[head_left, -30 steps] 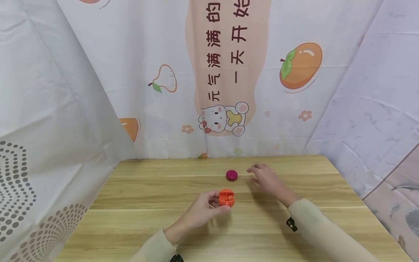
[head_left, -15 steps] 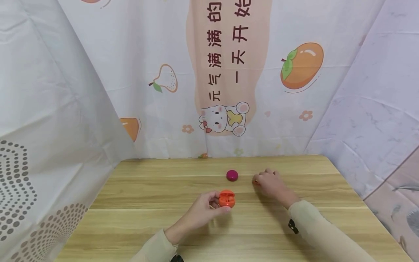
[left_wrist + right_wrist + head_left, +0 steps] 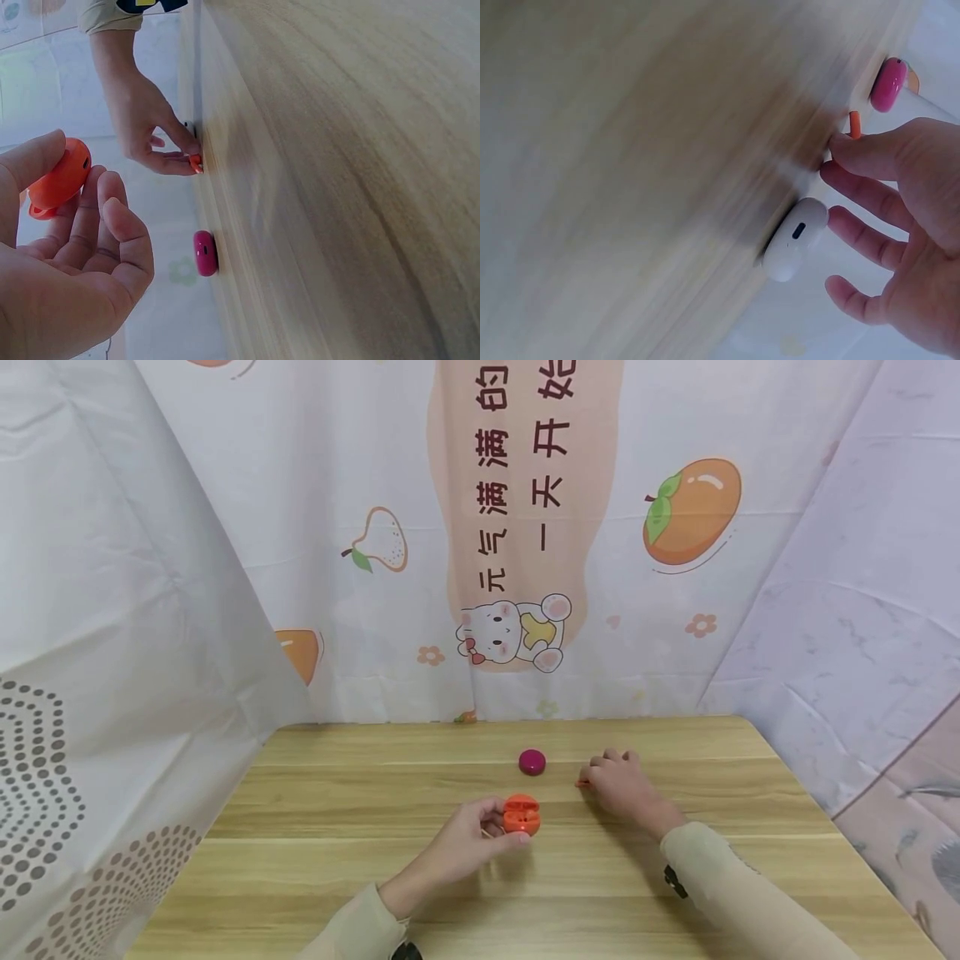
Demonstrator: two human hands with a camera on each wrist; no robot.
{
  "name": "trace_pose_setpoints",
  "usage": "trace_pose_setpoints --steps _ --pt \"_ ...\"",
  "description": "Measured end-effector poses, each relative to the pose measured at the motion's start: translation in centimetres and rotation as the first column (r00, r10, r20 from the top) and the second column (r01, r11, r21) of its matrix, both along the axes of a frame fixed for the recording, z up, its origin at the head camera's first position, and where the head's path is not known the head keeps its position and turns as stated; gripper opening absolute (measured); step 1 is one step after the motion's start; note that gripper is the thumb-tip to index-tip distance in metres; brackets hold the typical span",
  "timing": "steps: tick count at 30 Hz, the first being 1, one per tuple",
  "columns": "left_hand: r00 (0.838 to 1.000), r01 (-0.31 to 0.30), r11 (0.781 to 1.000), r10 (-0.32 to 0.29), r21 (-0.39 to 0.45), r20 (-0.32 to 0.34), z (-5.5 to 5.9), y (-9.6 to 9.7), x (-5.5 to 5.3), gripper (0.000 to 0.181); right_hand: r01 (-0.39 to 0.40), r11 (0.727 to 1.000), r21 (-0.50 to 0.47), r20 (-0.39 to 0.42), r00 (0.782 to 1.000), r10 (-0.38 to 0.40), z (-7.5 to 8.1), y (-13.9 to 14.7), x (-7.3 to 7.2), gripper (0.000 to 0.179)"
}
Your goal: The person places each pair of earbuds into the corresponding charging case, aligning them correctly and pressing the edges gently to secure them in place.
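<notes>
My left hand (image 3: pixel 459 850) holds a small round orange earbud case (image 3: pixel 521 823) with its lid up, thumb on the near side and fingers behind. In the left wrist view that orange case (image 3: pixel 64 178) is seen from outside, by the thumb. To its right, low over the wooden table, my right hand (image 3: pixel 624 790) pinches an orange earbud (image 3: pixel 582 784) between thumb and index finger. The earbud's stem (image 3: pixel 855 124) sticks up past the thumb in the right wrist view; the rest is hidden by the fingers. The other right fingers are spread and bent.
A closed magenta earbud case (image 3: pixel 532 762) stands on the table (image 3: pixel 337 793) between and beyond the hands. Close by the right fingers stands a white earbud case (image 3: pixel 795 238), hidden by that hand in the head view. A printed curtain (image 3: pixel 375 635) hangs behind the table's far edge.
My right hand has come down to the table with its fingers closing in, and an orange earbud now shows in its pinch. The left hand and its case stay almost still.
</notes>
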State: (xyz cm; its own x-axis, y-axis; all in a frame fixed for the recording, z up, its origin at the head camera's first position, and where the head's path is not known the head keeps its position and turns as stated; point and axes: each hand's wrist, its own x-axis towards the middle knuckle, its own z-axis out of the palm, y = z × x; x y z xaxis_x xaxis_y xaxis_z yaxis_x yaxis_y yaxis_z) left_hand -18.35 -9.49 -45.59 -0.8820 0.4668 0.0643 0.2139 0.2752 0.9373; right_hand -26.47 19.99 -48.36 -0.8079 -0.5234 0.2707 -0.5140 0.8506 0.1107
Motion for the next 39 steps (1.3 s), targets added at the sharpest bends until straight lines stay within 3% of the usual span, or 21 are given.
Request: trace_pose_setpoints --steps 7,13,21,25,29,34,37,39 --pt "1.0 0.003 1.0 -0.003 -0.008 -0.006 -0.1 0.0 0.0 0.028 0.008 1.0 -0.001 0.014 1.0 -0.008 0.0 -0.2 0.3 0.005" --pt "1.0 0.003 1.0 -0.003 -0.018 -0.014 -0.1 0.0 0.1 0.028 -0.042 0.999 -0.023 0.01 0.999 0.042 0.0 -0.3 0.3 0.006" --pt "1.0 0.009 1.0 -0.009 -0.013 -0.005 -0.1 0.0 0.1 0.027 -0.074 0.992 -0.107 0.044 0.996 0.079 0.0 -0.3 0.3 0.003" --pt "1.0 0.007 1.0 -0.007 -0.015 0.0 0.0 0.0 0.1 0.029 -0.118 0.98 -0.159 0.086 0.987 0.133 0.5 -0.4 0.5 0.005" --pt "1.0 0.006 1.0 -0.005 -0.016 0.002 0.0 0.0 0.1 0.029 -0.185 0.954 -0.235 0.171 0.959 0.228 1.7 -0.6 0.6 0.008" --pt "1.0 0.013 1.0 -0.013 -0.014 -0.002 0.1 0.0 0.1 0.028 -0.224 0.919 -0.324 0.314 0.891 0.327 3.1 -0.7 0.7 0.01" --pt "1.0 0.014 1.0 -0.014 -0.015 0.0 0.1 0.0 0.1 0.029 -0.256 0.897 -0.36 0.34 0.859 0.382 3.5 -0.8 0.9 0.013" --pt "1.0 0.015 1.0 -0.015 -0.014 0.004 0.1 0.0 0.1 0.029 -0.27 0.884 -0.383 0.337 0.85 0.405 3.8 -0.9 1.3 0.015"
